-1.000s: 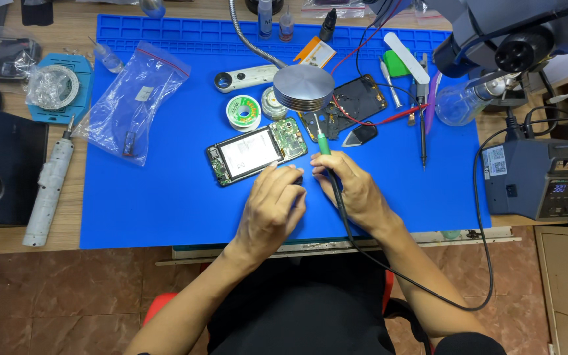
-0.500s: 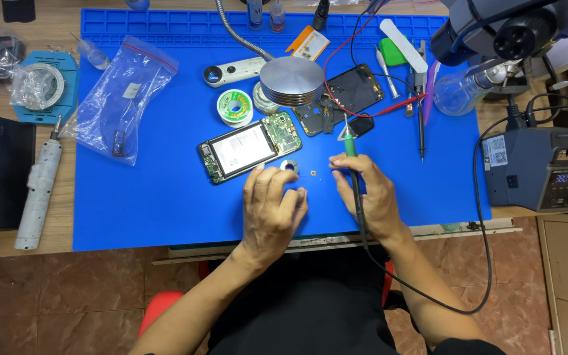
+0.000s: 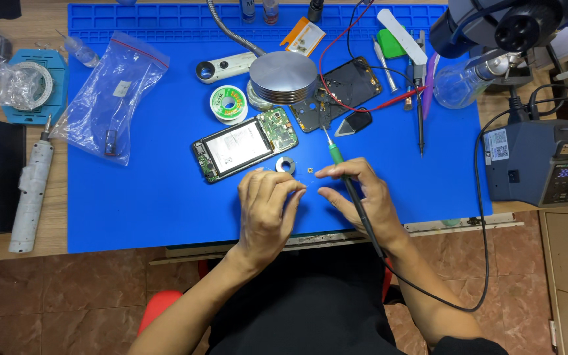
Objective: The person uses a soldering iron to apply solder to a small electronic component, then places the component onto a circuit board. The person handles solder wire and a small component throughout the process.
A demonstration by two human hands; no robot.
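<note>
Both hands sit low in the middle of the frame on the blue work mat [image 3: 133, 210]. Right hand [image 3: 363, 197] is wrapped around a green-handled soldering iron [image 3: 340, 164], tip pointing up toward the middle of the frame, cable trailing back past the wrist. Left hand [image 3: 267, 207] lies palm down, fingers loosely curled and not gripping anything I can make out; its fingertips end close to a tiny chip [image 3: 310, 171] lying on the mat between the two hands. Can't tell whether it actually touches it.

Just above the left hand there's a small metal ring [image 3: 285, 165], and next to that, toward the left, an opened phone [image 3: 244, 144] lying tilted with its battery and green board showing. Above that in the centre: a solder spool [image 3: 229, 104], a round stacked metal base [image 3: 283, 77] with a gooseneck, and a dark phone frame [image 3: 340, 92] with red leads across it. Upper left has a clear zip bag [image 3: 110, 98]. Far left off the mat lies a white electric screwdriver [image 3: 31, 190]. Soldering station [image 3: 540, 161] sits at the right edge.
</note>
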